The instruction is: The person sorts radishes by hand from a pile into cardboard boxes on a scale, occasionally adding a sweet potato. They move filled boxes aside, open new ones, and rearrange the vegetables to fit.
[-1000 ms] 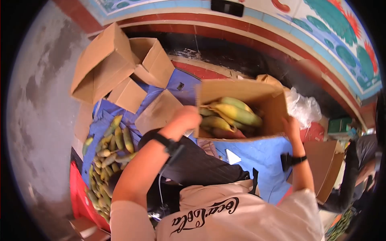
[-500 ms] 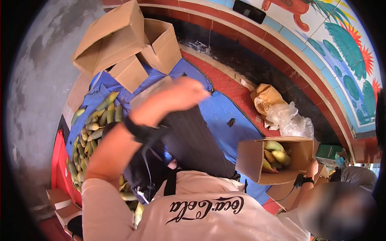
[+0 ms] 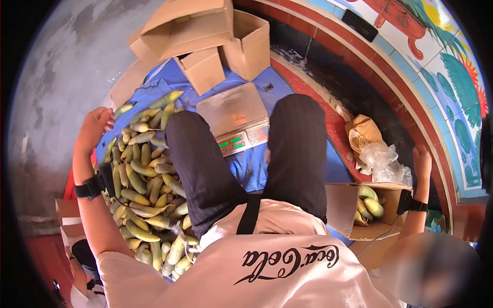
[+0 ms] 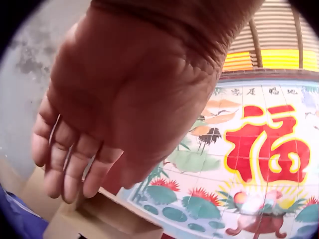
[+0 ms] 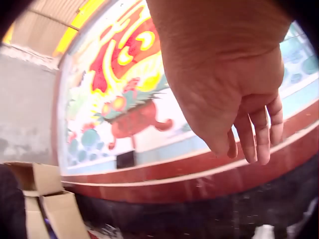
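Observation:
My left hand (image 3: 97,126) hovers at the upper left of a large heap of long green-yellow melons (image 3: 149,179), its fingers loosely bent around nothing. The left wrist view shows the palm (image 4: 124,99) bare, fingers extended and slightly parted. On my other side, my right hand (image 3: 422,159) is raised just beyond a cardboard box (image 3: 341,205) lying with its opening toward me. Several larger melons (image 3: 374,207) lie inside that box. Relaxed, empty fingers (image 5: 259,132) show in the right wrist view. Between my knees sits a digital scale (image 3: 233,115) with a bare metal plate and lit green displays.
Open cardboard boxes (image 3: 200,69) stand at the back on a blue sheet (image 3: 277,84). A brown paper bag (image 3: 363,131) and clear plastic bags (image 3: 382,159) lie near the tiled wall (image 3: 436,97) at right. Another person (image 3: 84,277) is partly visible at lower left.
The box of melons, earlier between both hands, has moved to my right side and been let go. My left hand has swung across to the left, and the scale has come into view.

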Demonstrator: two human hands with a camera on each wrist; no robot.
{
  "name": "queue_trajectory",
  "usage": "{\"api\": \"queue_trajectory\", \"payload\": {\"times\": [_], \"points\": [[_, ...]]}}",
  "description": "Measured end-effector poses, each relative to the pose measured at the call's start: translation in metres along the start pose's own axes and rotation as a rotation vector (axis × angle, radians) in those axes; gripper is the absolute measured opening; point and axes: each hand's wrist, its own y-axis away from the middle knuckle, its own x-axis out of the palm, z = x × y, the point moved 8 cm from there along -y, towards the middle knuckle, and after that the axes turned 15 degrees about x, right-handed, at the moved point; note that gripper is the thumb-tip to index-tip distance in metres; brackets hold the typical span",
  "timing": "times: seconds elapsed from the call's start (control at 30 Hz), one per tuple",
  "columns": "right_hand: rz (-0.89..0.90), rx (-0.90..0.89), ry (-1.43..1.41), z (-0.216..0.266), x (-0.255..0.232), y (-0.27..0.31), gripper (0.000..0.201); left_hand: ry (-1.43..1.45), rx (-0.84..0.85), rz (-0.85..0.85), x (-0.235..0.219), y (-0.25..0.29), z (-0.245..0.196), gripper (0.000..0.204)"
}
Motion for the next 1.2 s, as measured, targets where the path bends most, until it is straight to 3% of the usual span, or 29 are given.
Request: {"api": "queue_trajectory", "payload": {"times": [0.13, 0.2, 0.27, 0.47, 0.53, 0.6, 0.8, 1.0, 1.13, 1.2], "points": [[0.097, -0.126, -0.217, 0.170, -0.046, 0.021, 0.023, -0.026, 0.020, 0.018, 0.015, 0.037, 0.045, 0.029], [0.243, -0.173, -0.296, 0.234, -0.054, 0.039, 0.022, 0.022, -0.012, 0.024, 0.038, 0.053, 0.063, 0.028], [0.264, -0.295, -0.344, 0.280, -0.060, 0.055, 0.021, 0.070, -0.040, 0.030, 0.054, 0.062, 0.072, 0.028], [0.447, -0.340, -0.534, 0.361, -0.042, 0.071, 0.016, 0.054, -0.105, 0.006, 0.112, 0.077, 0.083, 0.030], [0.468, -0.401, -0.508, 0.383, -0.022, 0.068, 0.016, 0.008, -0.013, -0.268, 0.098, 0.069, 0.056, 0.027], [0.487, -0.407, -0.479, 0.403, -0.001, 0.063, 0.018, 0.048, 0.045, -0.403, 0.092, 0.061, 0.032, 0.025], [0.648, -0.480, -0.572, 0.489, 0.032, 0.045, 0.017, -0.273, 0.367, -0.320, 0.112, 0.032, -0.031, 0.035], [0.619, -0.509, -0.683, 0.581, 0.081, -0.015, 0.024, -0.433, 0.356, -0.213, 0.131, 0.032, -0.026, 0.041], [0.372, -0.534, -0.646, 0.653, 0.128, -0.084, 0.042, -0.393, 0.298, -0.198, 0.126, 0.035, -0.018, 0.039], [0.367, -0.491, -0.678, 0.687, 0.163, -0.124, 0.054, -0.383, 0.298, -0.201, 0.124, 0.038, -0.015, 0.039]]}}
